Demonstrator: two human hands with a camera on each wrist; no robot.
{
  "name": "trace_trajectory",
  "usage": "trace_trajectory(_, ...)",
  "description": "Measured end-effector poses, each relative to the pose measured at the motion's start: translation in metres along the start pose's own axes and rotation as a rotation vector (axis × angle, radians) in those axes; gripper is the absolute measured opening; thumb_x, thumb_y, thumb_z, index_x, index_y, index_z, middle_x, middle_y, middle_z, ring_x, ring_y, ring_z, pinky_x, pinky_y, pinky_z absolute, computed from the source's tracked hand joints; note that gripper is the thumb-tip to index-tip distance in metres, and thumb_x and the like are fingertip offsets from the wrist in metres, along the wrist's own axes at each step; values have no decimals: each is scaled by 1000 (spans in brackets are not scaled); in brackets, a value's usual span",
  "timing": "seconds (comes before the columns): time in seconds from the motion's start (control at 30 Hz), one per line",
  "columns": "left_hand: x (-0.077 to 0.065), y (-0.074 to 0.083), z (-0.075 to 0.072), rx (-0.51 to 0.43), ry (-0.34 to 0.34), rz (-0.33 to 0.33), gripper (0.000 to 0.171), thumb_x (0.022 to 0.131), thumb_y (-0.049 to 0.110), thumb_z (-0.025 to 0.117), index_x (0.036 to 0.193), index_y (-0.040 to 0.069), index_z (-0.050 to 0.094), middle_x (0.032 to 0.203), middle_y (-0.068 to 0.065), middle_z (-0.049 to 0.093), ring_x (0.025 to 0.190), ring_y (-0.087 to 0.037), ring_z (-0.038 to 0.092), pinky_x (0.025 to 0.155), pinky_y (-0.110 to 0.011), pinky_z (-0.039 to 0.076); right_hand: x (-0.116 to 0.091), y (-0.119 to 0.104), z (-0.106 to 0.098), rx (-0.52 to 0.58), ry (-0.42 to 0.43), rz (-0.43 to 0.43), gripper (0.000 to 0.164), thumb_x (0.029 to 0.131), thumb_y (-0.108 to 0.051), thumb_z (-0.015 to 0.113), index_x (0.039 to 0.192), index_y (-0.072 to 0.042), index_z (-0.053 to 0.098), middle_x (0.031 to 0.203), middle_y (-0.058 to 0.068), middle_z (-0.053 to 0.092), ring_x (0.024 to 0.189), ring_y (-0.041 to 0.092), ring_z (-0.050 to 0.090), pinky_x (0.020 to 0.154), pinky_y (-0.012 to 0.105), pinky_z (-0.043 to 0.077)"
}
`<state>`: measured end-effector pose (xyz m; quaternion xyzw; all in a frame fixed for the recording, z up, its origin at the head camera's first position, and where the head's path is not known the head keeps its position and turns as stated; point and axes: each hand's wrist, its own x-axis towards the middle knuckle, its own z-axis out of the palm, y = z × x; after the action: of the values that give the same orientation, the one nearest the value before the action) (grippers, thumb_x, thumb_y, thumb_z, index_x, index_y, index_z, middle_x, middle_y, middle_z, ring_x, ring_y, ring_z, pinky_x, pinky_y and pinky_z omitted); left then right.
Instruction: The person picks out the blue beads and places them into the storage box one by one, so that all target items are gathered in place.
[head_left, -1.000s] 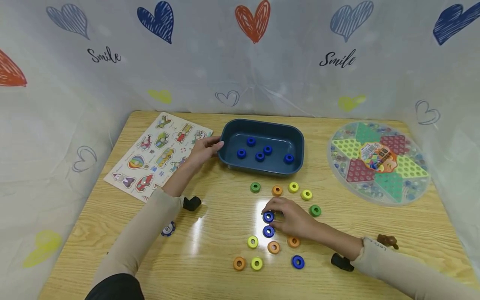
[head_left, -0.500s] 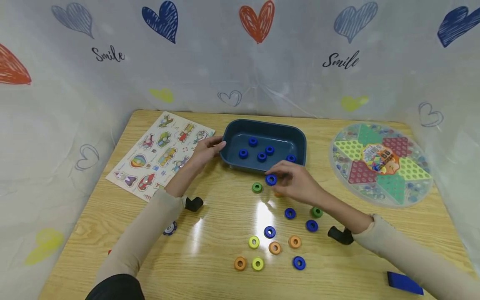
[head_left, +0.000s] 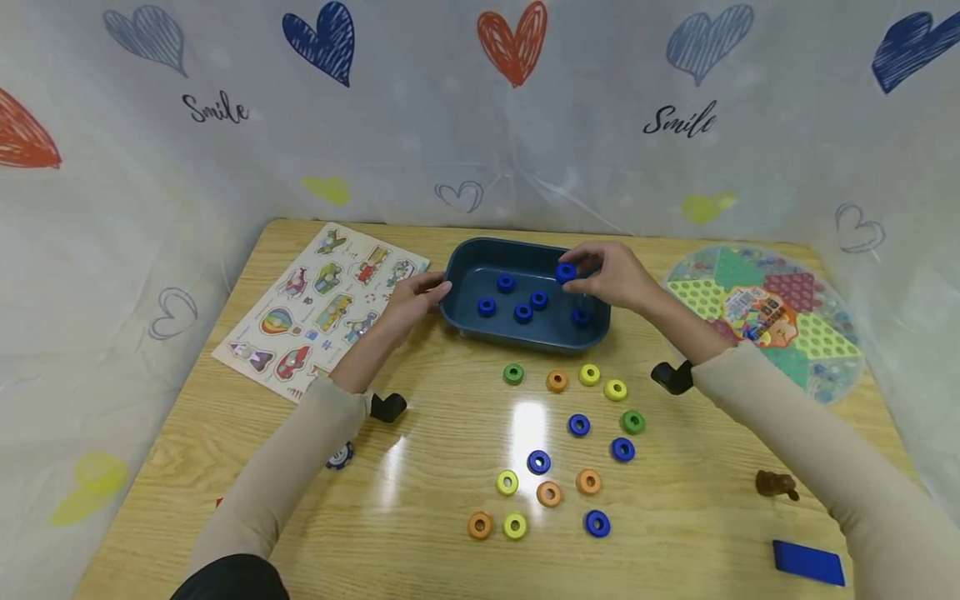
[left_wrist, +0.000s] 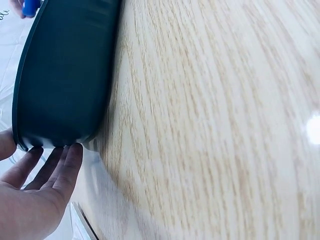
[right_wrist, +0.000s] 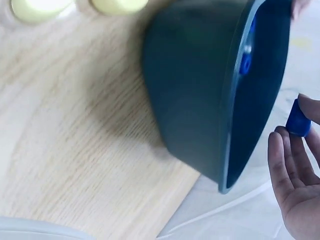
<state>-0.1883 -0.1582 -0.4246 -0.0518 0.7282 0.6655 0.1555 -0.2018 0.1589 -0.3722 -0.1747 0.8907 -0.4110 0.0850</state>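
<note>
My right hand pinches a blue ring between thumb and fingertips, over the right part of the dark teal plastic tub. In the right wrist view the pinched blue ring shows edge-on beside the tub's rim. Several blue rings lie inside on the tub's floor. My left hand holds the tub's left end; in the left wrist view its fingers press the outer wall while the thumb is at the rim.
In front of the tub lie scattered rings: green, orange, yellow and blue. A picture puzzle board lies left, a round marble game board right. Nearer right are a brown figurine and a blue block.
My right hand has picked a blue ring off the table and carried it forward over the tub. The left hand has stayed at the tub's left end.
</note>
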Motion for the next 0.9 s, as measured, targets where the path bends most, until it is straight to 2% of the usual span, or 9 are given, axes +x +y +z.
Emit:
trace_trajectory(0.2,5,-8,-1,37,25,6,43,93,21,57,132,4,50,127,-13,51,108,-28,55,90,-37,46,10,8,4,-10,-17,22,35,76,-8,76,109,-5,66,97,11,63,87,23,58,65,35,48)
trace_trajectory(0.4,5,-7,0,36,31,8,43,93,21,57,132,5,50,126,-12,52,105,-27,56,89,-37,47,8,14,6,10,-6,13,36,78,-6,75,111,-1,64,106,14,62,89,24,59,71,38,49)
trace_trajectory(0.57,4,-8,-1,38,31,8,43,93,21,57,132,5,50,126,-12,52,105,-28,56,88,-35,48,3,12,6,17,-1,-18,34,78,-5,74,110,-1,64,106,14,62,88,25,60,71,38,49)
trace_trajectory(0.73,5,-9,-1,33,26,13,42,93,21,57,132,4,50,125,-12,52,105,-29,56,85,-32,49,-11,7,6,39,-18,-45,32,79,-7,73,110,-5,64,106,14,62,88,23,60,71,37,50)
trace_trajectory(0.9,5,-8,-2,16,17,14,43,93,21,57,132,5,50,125,-11,52,104,-30,57,86,-35,49,-40,-2,8,78,-72,-110,31,81,-6,71,111,-4,63,107,14,61,90,22,59,73,37,51)
